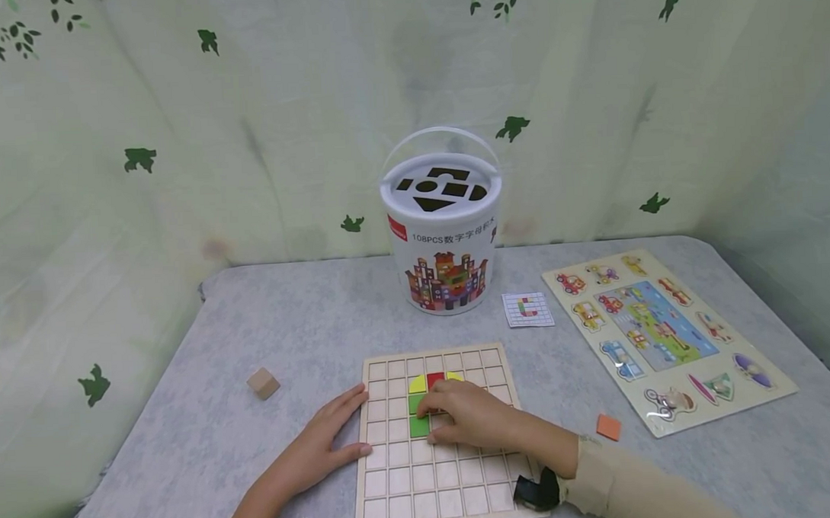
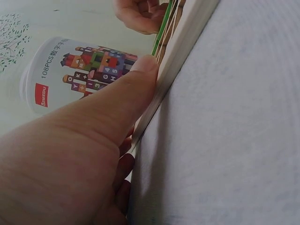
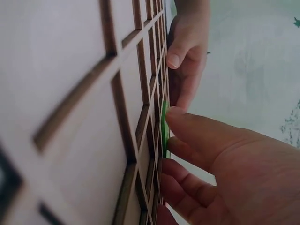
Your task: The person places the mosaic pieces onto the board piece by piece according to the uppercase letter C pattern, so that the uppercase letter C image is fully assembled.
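Note:
A wooden grid board (image 1: 402,484) lies on the table with coloured square tiles in its cells. My left hand (image 1: 325,443) rests at the board's left edge, fingers extended and thumb apart; in the left wrist view its thumb (image 2: 143,70) touches the rim. My right hand (image 1: 471,415) is over the middle of the board, thumb and index finger pinching a green tile (image 1: 418,427). That tile shows edge-on at the fingertips in the right wrist view. Above it are another green tile (image 1: 415,404), a yellow rounded piece (image 1: 417,385), a red tile (image 1: 435,379) and a second yellow piece (image 1: 453,376), partly hidden.
A white bucket (image 1: 445,235) with shape holes in its lid stands behind the board. Beside it lies a pattern card (image 1: 528,310). A picture puzzle board (image 1: 665,342) is at the right, an orange tile (image 1: 608,427) near it. A wooden cube (image 1: 263,383) sits at the left.

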`<state>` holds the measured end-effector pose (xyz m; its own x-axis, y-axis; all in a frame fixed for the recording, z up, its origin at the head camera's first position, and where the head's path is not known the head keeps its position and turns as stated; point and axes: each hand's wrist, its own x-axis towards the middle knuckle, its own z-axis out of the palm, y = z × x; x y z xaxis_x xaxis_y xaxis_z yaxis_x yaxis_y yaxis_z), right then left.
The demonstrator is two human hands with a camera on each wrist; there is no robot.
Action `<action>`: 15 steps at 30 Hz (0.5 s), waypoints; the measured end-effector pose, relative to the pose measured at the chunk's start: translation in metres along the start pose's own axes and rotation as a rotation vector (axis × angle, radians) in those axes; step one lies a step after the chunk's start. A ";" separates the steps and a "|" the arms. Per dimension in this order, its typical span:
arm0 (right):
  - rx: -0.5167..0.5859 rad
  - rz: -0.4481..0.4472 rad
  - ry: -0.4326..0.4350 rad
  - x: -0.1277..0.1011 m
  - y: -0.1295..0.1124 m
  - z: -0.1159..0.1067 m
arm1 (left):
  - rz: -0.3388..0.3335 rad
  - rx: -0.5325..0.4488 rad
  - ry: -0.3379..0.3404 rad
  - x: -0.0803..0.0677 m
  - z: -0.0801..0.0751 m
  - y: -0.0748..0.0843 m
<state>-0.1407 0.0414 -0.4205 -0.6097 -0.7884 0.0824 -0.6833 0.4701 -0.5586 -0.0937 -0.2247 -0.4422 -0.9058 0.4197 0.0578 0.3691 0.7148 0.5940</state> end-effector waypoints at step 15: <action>0.151 0.135 0.075 -0.039 -0.004 -0.043 | 0.010 0.000 0.006 -0.001 -0.001 0.001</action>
<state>-0.1317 0.0869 -0.3864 -0.7235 -0.6879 0.0570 -0.5292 0.4998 -0.6857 -0.0925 -0.2245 -0.4410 -0.9032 0.4237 0.0684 0.3783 0.7107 0.5931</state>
